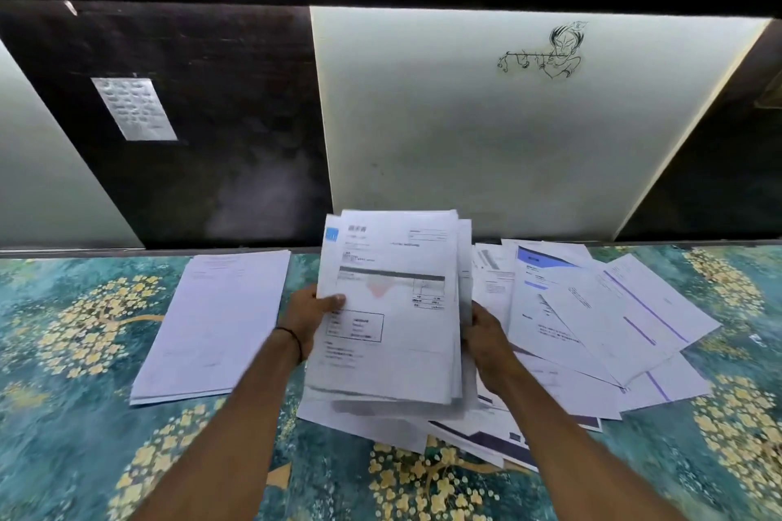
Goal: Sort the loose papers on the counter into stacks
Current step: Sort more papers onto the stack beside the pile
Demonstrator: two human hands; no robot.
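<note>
I hold a thick bundle of printed papers [393, 309] upright above the counter, its top sheet a form with a blue logo and a boxed table. My left hand [311, 315] grips the bundle's left edge, thumb on the front. My right hand [486, 334] clasps its right edge. To the left lies a neat stack of white sheets [216, 321], flat on the counter. To the right and underneath, loose papers [601, 321] are fanned out and overlapping, some with blue or purple headers.
The counter [63, 351] has a teal covering with gold flower patterns. Behind it rise a white panel with a line drawing [543, 51] and a dark panel carrying a small taped sheet [133, 108]. Dark-bordered sheets [486, 440] poke out near the front.
</note>
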